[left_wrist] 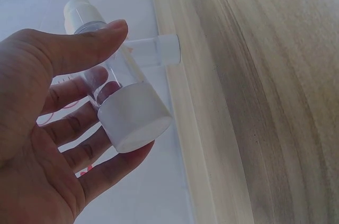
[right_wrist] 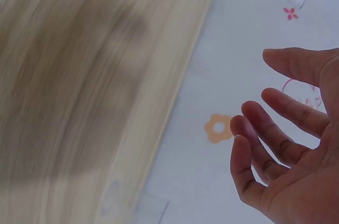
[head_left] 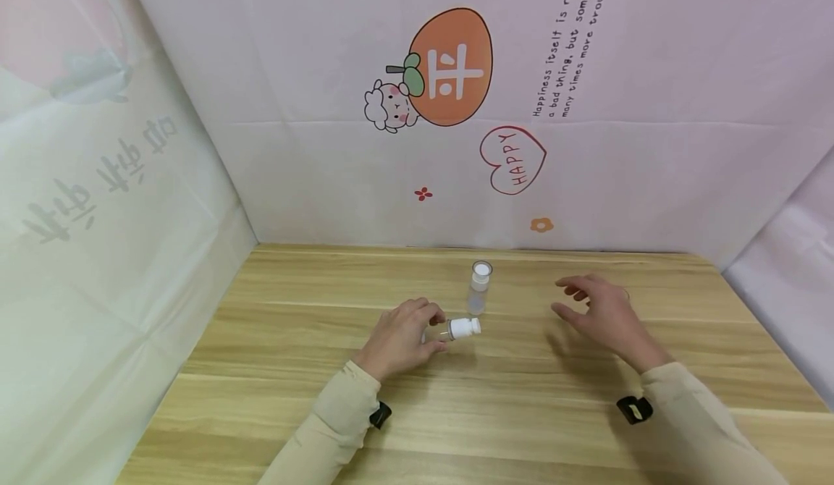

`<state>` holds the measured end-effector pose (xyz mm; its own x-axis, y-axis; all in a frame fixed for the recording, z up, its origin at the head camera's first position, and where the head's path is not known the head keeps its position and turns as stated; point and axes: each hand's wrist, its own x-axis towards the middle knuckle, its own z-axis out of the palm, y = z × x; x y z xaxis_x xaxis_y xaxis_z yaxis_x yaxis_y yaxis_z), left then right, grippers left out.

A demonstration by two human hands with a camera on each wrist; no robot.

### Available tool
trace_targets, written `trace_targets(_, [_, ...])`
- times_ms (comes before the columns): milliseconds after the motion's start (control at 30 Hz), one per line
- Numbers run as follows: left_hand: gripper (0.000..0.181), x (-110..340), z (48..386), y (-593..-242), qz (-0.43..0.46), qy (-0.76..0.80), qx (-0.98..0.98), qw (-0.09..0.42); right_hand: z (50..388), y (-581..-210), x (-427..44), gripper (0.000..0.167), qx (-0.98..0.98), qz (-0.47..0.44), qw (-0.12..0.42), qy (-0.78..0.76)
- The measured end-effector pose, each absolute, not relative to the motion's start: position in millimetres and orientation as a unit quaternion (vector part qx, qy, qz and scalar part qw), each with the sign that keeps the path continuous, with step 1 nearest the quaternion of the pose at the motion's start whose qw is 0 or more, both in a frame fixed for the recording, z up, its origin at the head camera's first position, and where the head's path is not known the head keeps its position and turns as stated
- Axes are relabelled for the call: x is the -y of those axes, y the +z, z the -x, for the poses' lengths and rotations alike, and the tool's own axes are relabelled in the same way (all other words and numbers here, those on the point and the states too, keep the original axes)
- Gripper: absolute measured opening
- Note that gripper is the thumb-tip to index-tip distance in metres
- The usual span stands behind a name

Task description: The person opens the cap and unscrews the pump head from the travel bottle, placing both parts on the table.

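Note:
My left hand (head_left: 405,334) holds a clear bottle with a white neck (head_left: 461,328) on its side, the white end pointing right. In the left wrist view the thumb and fingers of the hand (left_wrist: 58,91) curl round the clear body, whose wide white base (left_wrist: 135,117) faces the camera. Just beyond it, a second clear bottle (head_left: 478,289) with a white top stands upright on the table. Further right, my right hand (head_left: 602,313) hovers over the wood, holding nothing; its fingers (right_wrist: 270,128) are loosely bent and apart from the thumb.
The wooden table (head_left: 521,412) ends at a pale printed cloth (head_left: 326,145) at the back, with more cloth at both sides. Low in the right wrist view a transparent cup-like piece (right_wrist: 151,203) shows near the table's edge. A dark band sits at each sleeve.

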<state>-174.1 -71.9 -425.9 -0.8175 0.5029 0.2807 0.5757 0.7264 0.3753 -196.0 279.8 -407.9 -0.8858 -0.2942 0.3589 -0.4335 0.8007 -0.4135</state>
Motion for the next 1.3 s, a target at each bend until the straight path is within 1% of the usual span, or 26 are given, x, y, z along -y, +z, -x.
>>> trace_targets(233, [0.037,71.8,173.9,-426.7,0.290,-0.228,0.926,0.077,188.2,-404.7,-262.8,0.037,0.926,-0.215,0.129,0.282])
trace_targets(533, [0.037,71.7,174.3,-427.2,0.289,-0.227,0.927,0.076,177.5,-399.2,-245.6,0.037,0.924,-0.210,0.103,0.304])
trace_targets(967, [0.036,71.4,174.5,-426.6,0.285,-0.221,0.928,0.090,167.2,-396.9,-222.0,0.037,0.903,-0.237,0.064,0.352])
trace_targets(1133, [0.036,70.9,173.4,-427.6,0.281,-0.222,0.929,0.093,164.5,-397.5,-214.2,0.038,0.898,-0.238,0.037,0.369])
trace_targets(1300, [0.036,70.2,172.8,-428.0,0.279,-0.226,0.928,0.096,162.0,-398.5,-208.0,0.043,0.891,-0.232,0.006,0.390])
